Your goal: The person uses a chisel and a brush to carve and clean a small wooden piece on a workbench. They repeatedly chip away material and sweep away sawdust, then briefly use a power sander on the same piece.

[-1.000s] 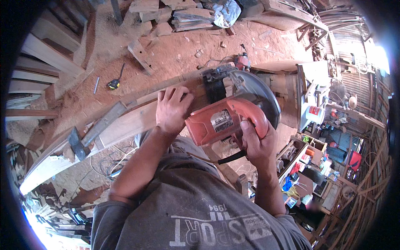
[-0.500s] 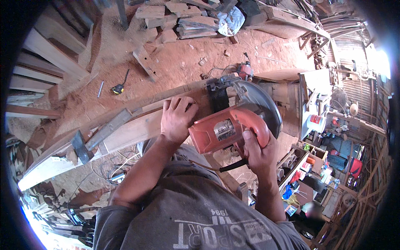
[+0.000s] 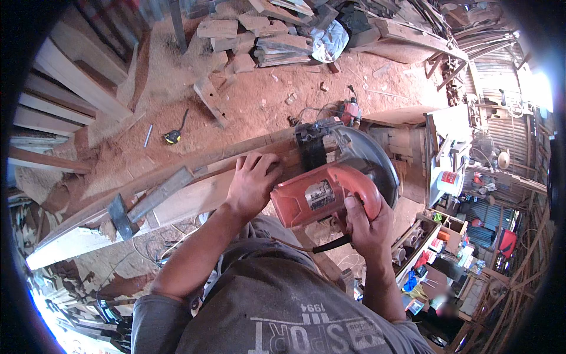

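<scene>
My right hand (image 3: 368, 227) is wrapped round the rear handle of an orange circular saw (image 3: 306, 194) with a dark round guard. The saw sits on a long wooden plank (image 3: 194, 203) that runs from lower left to upper right. The guard hides the blade and the spot beneath it. Left of the saw's motor, my left hand (image 3: 250, 186) presses on the plank, fingers bent over it. Farther left, a hammer (image 3: 122, 216) with a heavy dark head and greyish handle lies across the plank. A dark power cord (image 3: 331, 243) trails from the saw towards my body.
Beyond the plank, a tape measure (image 3: 172, 137) and a second red power tool (image 3: 350, 112) lie on the sawdust-covered ground. Offcuts (image 3: 286, 48) are piled at the back. Boards (image 3: 76, 74) lean at far left. A white bucket (image 3: 450, 182) and a cluttered bench stand right.
The view has shifted slightly, so the scene sits a little lower and to the right. Both hands keep their places on the saw and the plank.
</scene>
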### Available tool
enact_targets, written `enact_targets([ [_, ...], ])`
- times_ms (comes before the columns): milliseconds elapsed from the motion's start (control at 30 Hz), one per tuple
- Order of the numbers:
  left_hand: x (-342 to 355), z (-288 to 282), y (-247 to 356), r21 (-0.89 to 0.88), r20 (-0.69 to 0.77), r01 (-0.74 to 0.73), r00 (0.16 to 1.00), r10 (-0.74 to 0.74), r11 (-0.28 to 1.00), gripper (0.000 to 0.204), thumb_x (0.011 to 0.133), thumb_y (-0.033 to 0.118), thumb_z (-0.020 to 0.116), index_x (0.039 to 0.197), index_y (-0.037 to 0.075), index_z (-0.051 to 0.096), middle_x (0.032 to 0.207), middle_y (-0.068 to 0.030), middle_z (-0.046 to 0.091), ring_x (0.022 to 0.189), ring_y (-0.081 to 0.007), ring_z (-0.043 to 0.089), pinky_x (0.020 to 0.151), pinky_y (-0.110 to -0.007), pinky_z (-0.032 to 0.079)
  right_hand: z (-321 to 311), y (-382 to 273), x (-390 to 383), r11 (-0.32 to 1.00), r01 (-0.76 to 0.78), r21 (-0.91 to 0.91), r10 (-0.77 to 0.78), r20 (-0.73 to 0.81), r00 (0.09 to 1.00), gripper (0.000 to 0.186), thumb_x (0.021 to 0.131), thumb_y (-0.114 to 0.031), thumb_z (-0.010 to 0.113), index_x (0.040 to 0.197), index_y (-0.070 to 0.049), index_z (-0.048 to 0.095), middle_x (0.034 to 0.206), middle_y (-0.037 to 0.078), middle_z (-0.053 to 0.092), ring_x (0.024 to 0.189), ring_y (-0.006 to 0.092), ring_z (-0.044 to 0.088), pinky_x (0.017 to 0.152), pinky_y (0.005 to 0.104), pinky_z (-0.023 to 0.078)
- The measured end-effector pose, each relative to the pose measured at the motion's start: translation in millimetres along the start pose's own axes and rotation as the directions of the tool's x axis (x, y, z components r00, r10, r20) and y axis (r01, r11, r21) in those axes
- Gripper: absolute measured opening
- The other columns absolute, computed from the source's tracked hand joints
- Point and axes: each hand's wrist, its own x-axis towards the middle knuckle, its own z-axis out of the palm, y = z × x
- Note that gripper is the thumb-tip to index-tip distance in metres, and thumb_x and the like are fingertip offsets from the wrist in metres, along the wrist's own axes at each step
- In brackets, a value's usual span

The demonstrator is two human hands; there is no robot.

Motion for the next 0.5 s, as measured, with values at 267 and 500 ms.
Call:
enact_targets([
  [267, -1, 0, -3, 0.022, 0.048, -0.017, 0.999, 0.016, 1.000, 0.053, 0.082, 0.017, 0.069, 0.135, 0.013, 0.067, 0.131, -0.0057, 0.056, 0.123, -0.0286, 0.052, 0.099, -0.049, 0.043, 2, -9, 4, 0.999, -0.036, 0.018, 0.036, 0.014, 0.999, 0.037, 0.100, -0.017, 0.070, 0.132, 0.002, 0.066, 0.108, 0.009, 0.075, 0.093, 0.0144, 0.070, 0.082, 0.0304, 0.056],
  [500, -6, 2, -7, 0.008, 0.059, -0.028, 0.998, 0.028, 1.000, 0.056, 0.083, 0.019, 0.067, 0.138, 0.012, 0.066, 0.135, -0.0069, 0.054, 0.125, -0.0300, 0.050, 0.106, -0.050, 0.040, 6, -18, 6, 0.998, -0.049, 0.034, 0.049, 0.007, 0.999, 0.036, 0.099, -0.020, 0.072, 0.127, 0.002, 0.066, 0.093, 0.005, 0.072, 0.078, 0.0099, 0.067, 0.068, 0.0264, 0.053],
])
